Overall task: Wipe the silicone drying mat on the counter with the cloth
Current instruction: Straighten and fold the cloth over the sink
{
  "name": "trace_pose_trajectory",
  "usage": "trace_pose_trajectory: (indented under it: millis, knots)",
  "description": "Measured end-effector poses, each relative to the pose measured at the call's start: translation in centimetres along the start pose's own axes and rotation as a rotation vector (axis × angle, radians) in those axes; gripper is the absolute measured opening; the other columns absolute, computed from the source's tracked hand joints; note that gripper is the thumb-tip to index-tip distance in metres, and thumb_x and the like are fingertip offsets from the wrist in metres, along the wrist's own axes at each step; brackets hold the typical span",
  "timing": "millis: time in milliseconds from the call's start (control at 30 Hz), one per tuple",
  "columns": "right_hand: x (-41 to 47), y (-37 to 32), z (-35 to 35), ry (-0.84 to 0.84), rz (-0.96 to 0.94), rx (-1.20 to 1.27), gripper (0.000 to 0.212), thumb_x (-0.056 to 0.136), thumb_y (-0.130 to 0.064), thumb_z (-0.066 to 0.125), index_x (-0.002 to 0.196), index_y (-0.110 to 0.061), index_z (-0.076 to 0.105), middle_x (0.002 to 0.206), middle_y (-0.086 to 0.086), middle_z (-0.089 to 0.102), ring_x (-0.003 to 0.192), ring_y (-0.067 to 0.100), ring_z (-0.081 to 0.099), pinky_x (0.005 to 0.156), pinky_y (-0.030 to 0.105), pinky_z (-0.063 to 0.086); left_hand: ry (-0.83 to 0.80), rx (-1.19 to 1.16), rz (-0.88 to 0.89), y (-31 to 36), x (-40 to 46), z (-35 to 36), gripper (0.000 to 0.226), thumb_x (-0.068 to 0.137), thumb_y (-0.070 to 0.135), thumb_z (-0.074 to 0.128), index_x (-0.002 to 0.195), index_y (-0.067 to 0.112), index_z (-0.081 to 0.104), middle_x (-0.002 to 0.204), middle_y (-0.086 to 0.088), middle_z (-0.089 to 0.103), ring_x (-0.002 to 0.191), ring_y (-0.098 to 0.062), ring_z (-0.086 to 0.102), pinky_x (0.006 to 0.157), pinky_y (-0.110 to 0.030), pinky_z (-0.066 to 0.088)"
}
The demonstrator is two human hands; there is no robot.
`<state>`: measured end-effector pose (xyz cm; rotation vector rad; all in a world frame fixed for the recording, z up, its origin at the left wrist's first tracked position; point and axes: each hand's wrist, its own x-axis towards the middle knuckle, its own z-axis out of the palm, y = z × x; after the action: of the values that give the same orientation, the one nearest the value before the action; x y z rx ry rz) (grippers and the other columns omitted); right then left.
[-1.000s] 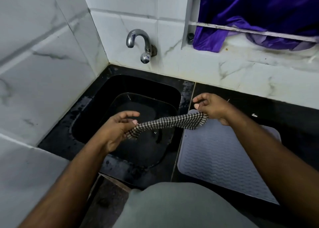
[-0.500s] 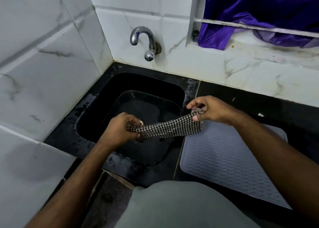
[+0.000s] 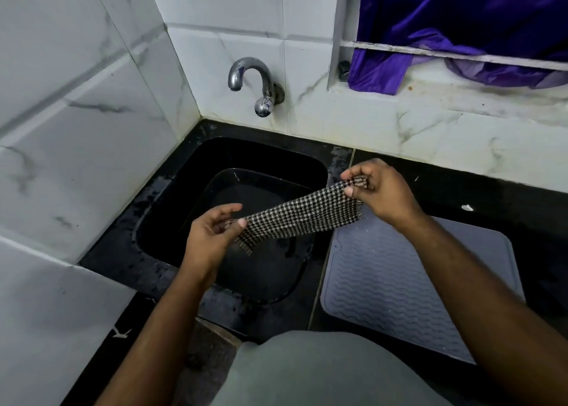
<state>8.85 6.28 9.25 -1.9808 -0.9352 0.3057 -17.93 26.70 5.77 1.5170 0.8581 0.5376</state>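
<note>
Since the earlier frame both hands have spread the checked cloth (image 3: 302,215) wider, so it now reads as a flat band rather than a bunched rope, and the left hand's fingers have loosened. That left hand (image 3: 212,233) takes the cloth's lower, fringed end in a light grip between thumb and fingertips, the other fingers only loosely curled. The right hand (image 3: 379,190) pinches the upper end, its fingers curled round the corner, so this grip is the tighter of the two. Stretched between them, the cloth slopes up from left to right, hanging mostly above the black sink (image 3: 184,172), with its right end just over the sink's edge. The grey silicone drying mat (image 3: 399,282) lies flat on the black counter (image 3: 491,187), directly below and toward the person from the right grip, well to the right of the left grip; its far corner sits just beneath the right hand. Its long axis appears to run from that hand back toward the person's body. The right hand is plainly the nearer one, so the coming move probably calls for carrying the cloth rightward and down onto the ribbed surface. No wiping has begun. A chrome tap (image 3: 255,83) juts from the tiled wall beyond the left grip.
</note>
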Motion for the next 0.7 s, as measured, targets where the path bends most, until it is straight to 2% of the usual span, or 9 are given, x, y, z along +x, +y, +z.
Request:
trace_pose_trajectory:
  millis: [67,133,200,300,400,467,533,600,700]
  knots:
    - [0.3,-0.4,0.1,-0.005,-0.074,-0.179,0.029,0.082,-0.012,0.079,0.108,-0.022,0.073,0.106,-0.006,0.059,0.099,0.011,0.059,0.087,0.026,0.046,-0.106,0.235,0.053,0.8,0.1,-0.1,0.055,0.07,0.024,0.091,0.121,0.029,0.072,0.116,0.001,0.067,0.105,-0.012,0.066,0.089,-0.025,0.054]
    - [0.5,-0.9,0.1,-0.013,-0.121,-0.241,0.026,0.084,-0.012,0.078,0.108,-0.02,0.074,0.103,-0.006,0.058,0.096,0.01,0.058,0.082,0.022,0.043,-0.14,0.569,0.109,1.5,0.4,0.0,0.067,0.061,0.03,0.096,0.123,0.032,0.07,0.115,0.006,0.056,0.104,-0.003,0.056,0.09,-0.015,0.042]
    - [0.7,-1.0,0.0,-0.022,-0.146,-0.27,0.021,0.086,-0.015,0.075,0.107,-0.017,0.074,0.099,-0.006,0.058,0.092,0.009,0.058,0.076,0.017,0.04,-0.118,0.793,0.187,1.9,0.5,0.2,0.057,0.064,0.03,0.094,0.117,0.03,0.074,0.107,0.007,0.054,0.098,-0.004,0.052,0.087,-0.018,0.04]
    - [1.0,-0.8,-0.3,-0.026,-0.192,-0.402,0.017,0.091,-0.026,0.07,0.106,-0.018,0.073,0.098,-0.007,0.057,0.095,0.012,0.052,0.079,0.029,0.044,-0.042,0.856,0.219,2.2,0.5,0.5,0.022,0.075,0.034,0.086,0.095,0.025,0.08,0.096,0.009,0.057,0.093,-0.008,0.056,0.085,-0.029,0.048]
    - [0.9,-0.6,-0.8,-0.073,-0.228,-0.479,0.016,0.095,-0.034,0.063,0.102,-0.02,0.068,0.098,-0.009,0.059,0.097,0.014,0.046,0.08,0.037,0.043,-0.033,0.994,0.17,2.1,0.7,-0.3,0.021,0.076,0.052,0.081,0.078,0.033,0.074,0.099,0.017,0.056,0.103,-0.011,0.047,0.091,-0.039,0.042]
    - [0.6,-0.5,-1.3,-0.167,-0.156,-0.281,0.014,0.098,-0.034,0.059,0.097,-0.021,0.063,0.091,-0.007,0.062,0.087,0.015,0.055,0.074,0.038,0.044,-0.102,0.778,0.157,2.1,0.8,-1.3,0.026,0.074,0.052,0.083,0.073,0.029,0.073,0.102,0.016,0.061,0.101,-0.01,0.057,0.09,-0.044,0.05]
    - [0.4,-0.3,-1.6,-0.209,-0.102,-0.05,0.014,0.1,-0.033,0.056,0.095,-0.022,0.062,0.088,-0.006,0.065,0.083,0.014,0.061,0.075,0.038,0.049,-0.211,0.372,0.123,2.6,0.1,-1.8,0.017,0.079,0.033,0.084,0.081,0.018,0.077,0.105,0.001,0.068,0.099,-0.02,0.067,0.09,-0.047,0.056]
    - [0.2,-0.2,-1.5,-0.189,-0.093,0.137,0.014,0.101,-0.031,0.056,0.095,-0.019,0.063,0.086,-0.008,0.065,0.081,0.008,0.06,0.077,0.03,0.048,-0.269,0.042,0.069,3.2,-0.5,-1.7,0.017,0.085,0.017,0.077,0.095,0.003,0.075,0.107,-0.014,0.072,0.098,-0.032,0.07,0.089,-0.045,0.058]
    - [-0.1,-0.6,-0.2,-0.08,-0.035,0.35,0.014,0.1,-0.028,0.057,0.092,-0.019,0.064,0.082,-0.009,0.066,0.08,0.006,0.06,0.074,0.022,0.049,-0.275,-0.239,-0.016,3.6,-1.1,-0.9,0.018,0.092,0.012,0.068,0.1,-0.005,0.067,0.099,-0.021,0.071,0.087,-0.03,0.07,0.079,-0.038,0.059]
